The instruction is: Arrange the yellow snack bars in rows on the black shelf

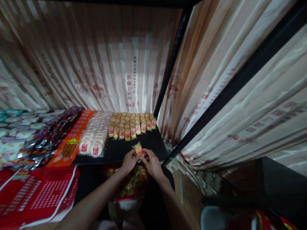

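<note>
A small yellow wrapped snack packet (138,149) with a red-and-white label is pinched between my two hands, just in front of the black shelf (124,146). My left hand (130,160) grips its left side, fingers closed. On its right side the fingers of my right hand (152,162) are closed too. Beneath my hands is an open bag of similar yellow packets (130,185), partly hidden by my forearms. Rows of matching packets (127,132) stand on the shelf's right part, beyond my hands.
White round wrapped snacks (97,148) lie stacked left of the yellow rows. Beside them are orange packs (67,147), dark packs (45,143) and white packs (11,148). A red printed bag (40,195) sits lower left. Black frame posts (171,64) and curtains (110,64) enclose the shelf.
</note>
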A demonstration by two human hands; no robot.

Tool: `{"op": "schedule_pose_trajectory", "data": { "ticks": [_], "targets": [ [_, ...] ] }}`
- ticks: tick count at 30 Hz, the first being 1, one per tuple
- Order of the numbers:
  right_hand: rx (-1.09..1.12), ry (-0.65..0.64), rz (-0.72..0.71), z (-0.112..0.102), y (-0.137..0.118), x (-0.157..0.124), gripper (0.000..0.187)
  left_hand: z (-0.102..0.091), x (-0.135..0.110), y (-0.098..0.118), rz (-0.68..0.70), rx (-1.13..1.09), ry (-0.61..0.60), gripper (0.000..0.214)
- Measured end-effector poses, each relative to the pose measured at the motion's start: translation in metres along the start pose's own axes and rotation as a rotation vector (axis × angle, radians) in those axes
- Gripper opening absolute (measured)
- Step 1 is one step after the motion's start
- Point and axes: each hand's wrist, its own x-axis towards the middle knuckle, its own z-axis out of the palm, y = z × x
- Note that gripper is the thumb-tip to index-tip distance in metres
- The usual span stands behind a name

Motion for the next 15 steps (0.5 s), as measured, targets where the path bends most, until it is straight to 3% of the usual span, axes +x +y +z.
{"op": "schedule_pose_trajectory", "data": {
  "ticks": [6,11,15],
  "targets": [
    [-0.229,0.179,-0.014,0.005,0.022,0.007,0.042,0.023,0.029,0.012,0.015,0.11,-0.011,0.017],
    [-0.217,0.292,0.079,0.007,0.043,0.029,0.042,0.043,0.056,0.022,0.026,0.138,0.014,0.018],
    [-0.199,0.386,0.124,0.002,0.063,0.057,0.045,0.054,0.079,0.038,0.027,0.09,0.039,0.032]
  ]
}}
